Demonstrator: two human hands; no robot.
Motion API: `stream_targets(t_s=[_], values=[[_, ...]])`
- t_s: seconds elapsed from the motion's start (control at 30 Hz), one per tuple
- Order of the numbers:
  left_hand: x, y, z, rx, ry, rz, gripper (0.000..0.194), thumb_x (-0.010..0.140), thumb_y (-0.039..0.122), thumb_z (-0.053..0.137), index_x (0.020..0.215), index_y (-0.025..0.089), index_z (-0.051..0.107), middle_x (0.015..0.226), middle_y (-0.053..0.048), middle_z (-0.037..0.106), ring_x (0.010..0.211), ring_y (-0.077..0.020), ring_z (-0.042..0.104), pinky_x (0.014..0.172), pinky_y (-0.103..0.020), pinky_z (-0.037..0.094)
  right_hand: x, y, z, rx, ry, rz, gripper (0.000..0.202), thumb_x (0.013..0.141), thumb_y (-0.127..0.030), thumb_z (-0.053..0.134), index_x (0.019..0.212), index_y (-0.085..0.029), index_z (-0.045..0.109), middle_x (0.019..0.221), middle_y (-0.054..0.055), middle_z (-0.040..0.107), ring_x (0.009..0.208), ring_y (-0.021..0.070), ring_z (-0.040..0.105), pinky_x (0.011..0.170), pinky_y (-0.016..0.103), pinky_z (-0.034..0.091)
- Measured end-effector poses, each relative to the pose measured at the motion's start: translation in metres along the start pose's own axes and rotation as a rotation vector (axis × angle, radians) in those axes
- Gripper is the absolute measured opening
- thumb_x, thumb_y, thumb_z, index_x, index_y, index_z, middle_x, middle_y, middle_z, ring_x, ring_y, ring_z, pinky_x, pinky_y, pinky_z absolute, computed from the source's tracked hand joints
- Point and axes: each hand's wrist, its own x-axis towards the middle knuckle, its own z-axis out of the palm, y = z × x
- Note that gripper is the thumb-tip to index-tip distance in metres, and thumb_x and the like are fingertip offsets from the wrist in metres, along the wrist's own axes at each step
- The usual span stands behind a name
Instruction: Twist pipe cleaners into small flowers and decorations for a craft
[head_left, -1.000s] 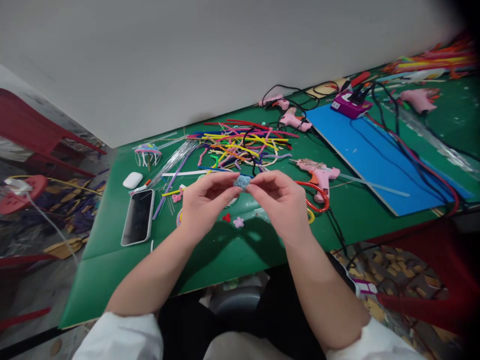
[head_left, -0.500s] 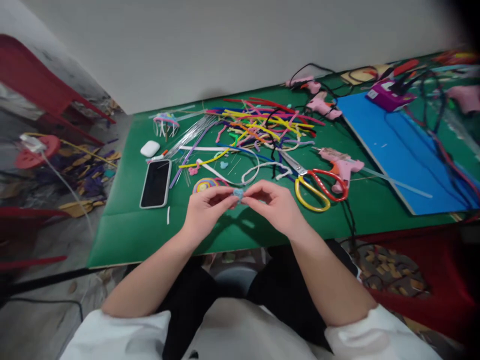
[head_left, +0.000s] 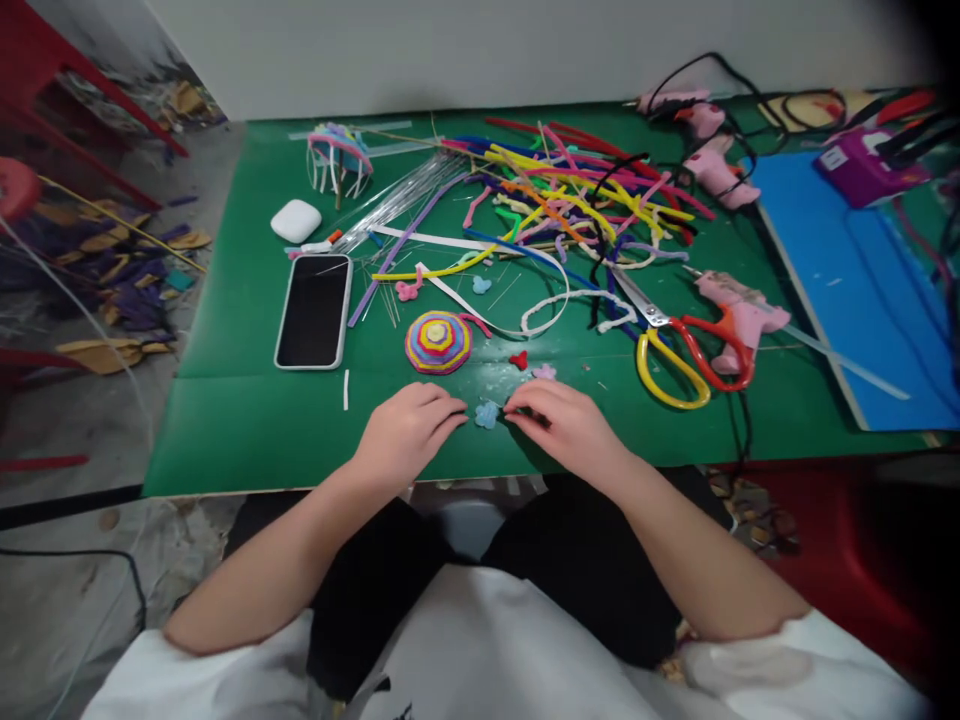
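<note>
A small light-blue fuzzy flower (head_left: 486, 415) lies between my two hands, near the front edge of the green table (head_left: 247, 430). Just left of it, my left hand (head_left: 412, 428) has its fingers drawn together, and nothing shows in them. On the flower's other side, my right hand (head_left: 559, 420) is pinched; a thin pale line runs from the flower towards its fingertips, too fine to name. Behind the hands sit a domed striped disc (head_left: 438, 342) of coiled fuzzy stems, a small red piece (head_left: 518, 361) and a pale pink flower (head_left: 544, 371).
Scissors (head_left: 675, 350) and a pink glue gun (head_left: 739, 320) lie to the right, beside a blue board (head_left: 832, 270). Coloured pipe cleaners (head_left: 570, 190) are heaped at the back. On the left are a phone (head_left: 313, 312), a white case (head_left: 295, 221) and a small fuzzy umbrella-like piece (head_left: 339, 155).
Both hands held the blue flower between their fingertips before. Now they have drawn apart and the flower is on the table between them. The camera view has shifted too.
</note>
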Motion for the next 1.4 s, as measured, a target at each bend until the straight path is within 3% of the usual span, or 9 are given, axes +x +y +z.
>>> stream_targets(t_s=[0.2,0.5,0.7,0.87,1.07,1.4], values=[[0.001,0.006,0.016,-0.005,0.055,0.092,0.020,0.086,0.029,0.050,0.088,0.020,0.067,0.081,-0.003,0.065,0.078,-0.0138,0.058,0.072,-0.025,0.046,0.012,0.002,0.003,-0.036,-0.106,-0.036,0.007,0.079,-0.013,0.054,0.078,-0.020,0.056,0.078,0.001,0.062,0.071,0.0125,0.055,0.065,0.024,0.042],[0.004,0.006,0.022,0.061,0.161,0.134,0.017,0.085,0.026,0.051,0.082,0.020,0.067,0.076,0.000,0.064,0.073,-0.0102,0.055,0.065,-0.020,0.044,0.010,0.008,0.012,-0.071,-0.037,-0.126,0.018,0.084,-0.017,0.051,0.098,-0.019,0.063,0.090,0.004,0.068,0.084,0.0150,0.061,0.075,0.028,0.049],[0.005,0.009,0.020,0.092,0.140,0.138,0.015,0.084,0.024,0.053,0.082,0.021,0.067,0.074,0.000,0.063,0.071,-0.0100,0.055,0.063,-0.020,0.043,0.009,0.006,0.007,-0.062,-0.014,-0.102,0.019,0.083,-0.019,0.054,0.099,-0.017,0.064,0.088,0.006,0.067,0.083,0.0152,0.061,0.074,0.028,0.051],[0.006,0.010,0.017,0.088,0.115,0.125,0.014,0.084,0.020,0.053,0.083,0.022,0.067,0.071,0.001,0.062,0.068,-0.0100,0.053,0.061,-0.020,0.042,0.012,0.007,0.004,-0.053,-0.071,-0.092,0.018,0.084,-0.020,0.053,0.097,-0.018,0.066,0.086,0.005,0.065,0.078,0.0135,0.060,0.068,0.025,0.050],[0.003,0.010,0.017,0.070,0.106,0.170,0.016,0.084,0.028,0.053,0.093,0.019,0.064,0.076,0.000,0.061,0.066,-0.0107,0.049,0.060,-0.022,0.042,0.014,0.007,0.007,-0.093,-0.081,-0.068,0.017,0.085,-0.023,0.052,0.090,-0.018,0.067,0.084,0.005,0.064,0.077,0.0132,0.060,0.067,0.025,0.048],[0.004,0.014,0.020,0.133,0.094,0.178,0.016,0.085,0.026,0.050,0.086,0.018,0.064,0.073,-0.001,0.060,0.066,-0.0116,0.050,0.060,-0.023,0.042,0.014,0.005,0.011,-0.112,-0.072,-0.024,0.017,0.086,-0.025,0.051,0.086,-0.019,0.066,0.083,0.004,0.064,0.075,0.0127,0.059,0.066,0.024,0.046]])
